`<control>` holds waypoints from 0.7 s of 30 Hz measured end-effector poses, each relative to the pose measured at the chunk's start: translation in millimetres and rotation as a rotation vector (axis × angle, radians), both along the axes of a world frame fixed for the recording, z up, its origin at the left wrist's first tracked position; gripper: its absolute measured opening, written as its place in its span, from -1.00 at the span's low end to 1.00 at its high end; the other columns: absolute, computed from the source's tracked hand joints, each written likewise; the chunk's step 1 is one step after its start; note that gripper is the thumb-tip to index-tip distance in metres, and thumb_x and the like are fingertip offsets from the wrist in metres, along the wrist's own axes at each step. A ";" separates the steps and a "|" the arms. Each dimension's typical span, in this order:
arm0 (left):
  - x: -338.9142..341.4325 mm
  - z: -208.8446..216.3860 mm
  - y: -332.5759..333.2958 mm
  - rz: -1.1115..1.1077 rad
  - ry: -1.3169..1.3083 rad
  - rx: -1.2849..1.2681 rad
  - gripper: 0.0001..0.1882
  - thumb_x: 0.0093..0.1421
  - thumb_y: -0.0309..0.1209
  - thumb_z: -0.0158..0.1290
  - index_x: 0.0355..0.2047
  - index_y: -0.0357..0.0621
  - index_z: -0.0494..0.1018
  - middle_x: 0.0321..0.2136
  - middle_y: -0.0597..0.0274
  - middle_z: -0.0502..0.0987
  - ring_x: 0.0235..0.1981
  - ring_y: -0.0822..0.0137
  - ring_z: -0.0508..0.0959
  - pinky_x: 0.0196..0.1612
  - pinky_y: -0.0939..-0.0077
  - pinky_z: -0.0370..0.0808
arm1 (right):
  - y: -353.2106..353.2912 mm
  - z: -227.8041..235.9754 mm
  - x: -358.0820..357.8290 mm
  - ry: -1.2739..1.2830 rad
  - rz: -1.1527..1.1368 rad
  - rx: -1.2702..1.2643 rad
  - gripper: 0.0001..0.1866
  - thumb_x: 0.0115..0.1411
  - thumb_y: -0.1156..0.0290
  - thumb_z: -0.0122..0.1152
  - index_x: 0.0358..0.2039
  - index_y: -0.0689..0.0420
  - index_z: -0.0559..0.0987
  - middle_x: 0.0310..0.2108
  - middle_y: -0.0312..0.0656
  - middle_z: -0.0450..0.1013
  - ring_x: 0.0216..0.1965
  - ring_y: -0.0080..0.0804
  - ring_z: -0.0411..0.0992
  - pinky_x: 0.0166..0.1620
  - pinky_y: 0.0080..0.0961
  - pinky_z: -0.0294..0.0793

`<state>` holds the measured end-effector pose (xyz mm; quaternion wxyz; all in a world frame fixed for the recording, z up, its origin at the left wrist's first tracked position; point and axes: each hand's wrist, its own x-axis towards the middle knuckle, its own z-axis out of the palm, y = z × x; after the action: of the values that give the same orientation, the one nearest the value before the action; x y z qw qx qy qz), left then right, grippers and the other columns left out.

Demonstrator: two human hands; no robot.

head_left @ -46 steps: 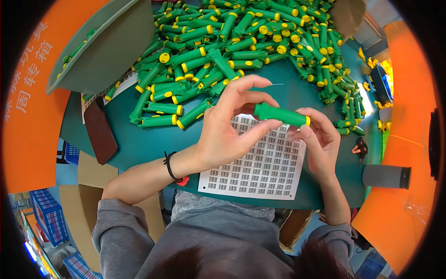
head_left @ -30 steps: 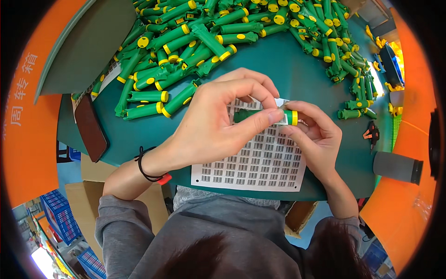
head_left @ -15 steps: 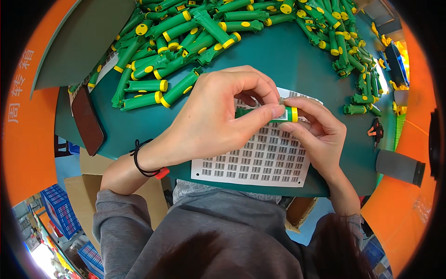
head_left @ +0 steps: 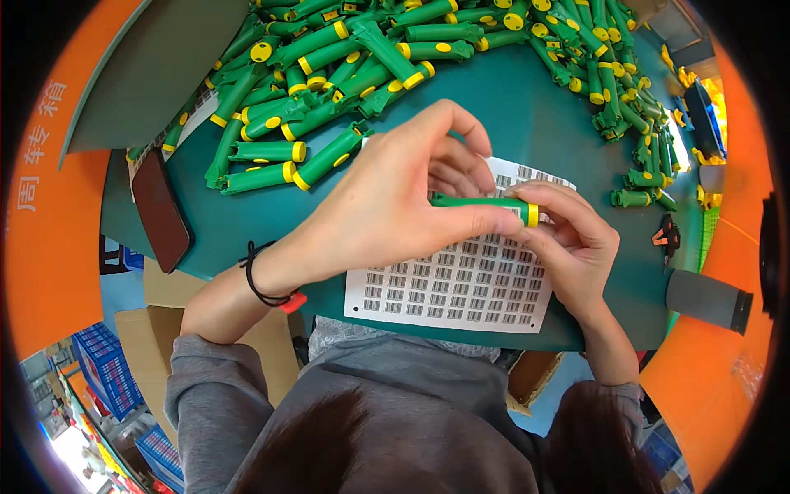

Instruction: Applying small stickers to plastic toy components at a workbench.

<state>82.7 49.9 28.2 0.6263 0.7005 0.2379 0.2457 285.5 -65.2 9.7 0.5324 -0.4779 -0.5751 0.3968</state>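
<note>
Head view: above the printed sticker sheet (head_left: 448, 298), the right hand (head_left: 581, 240) pinches a green plastic tube (head_left: 476, 201) by its yellow-capped end. The left hand (head_left: 393, 194) lays its thumb alongside; whether its curled fingers grip, I cannot tell. Thumb slippage could skew the tube's label (head_left: 517, 211).

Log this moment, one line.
left hand: thumb against green tube; right hand: grips yellow end; printed sheet: beneath hands; tube pile: beyond

Grn tube (head_left: 476, 201): smooth plstc.

Bright, with fisheye-bent edges
</note>
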 end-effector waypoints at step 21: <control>-115.8 103.6 103.7 1.231 0.156 0.777 -0.57 0.43 -0.09 -0.08 -0.02 -0.14 0.60 -0.43 0.29 0.60 -0.41 0.59 0.51 -0.34 0.60 0.45 | 13.1 -7.0 45.3 -0.642 -0.201 -0.141 -0.65 0.04 0.34 0.46 -0.19 0.17 0.58 -0.16 -0.14 0.43 0.00 -0.29 0.39 0.03 -0.43 0.36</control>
<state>-33.1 153.6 131.7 0.0626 0.6271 0.5280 0.5693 330.9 -52.1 2.7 0.3262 -0.6682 -0.6346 0.2105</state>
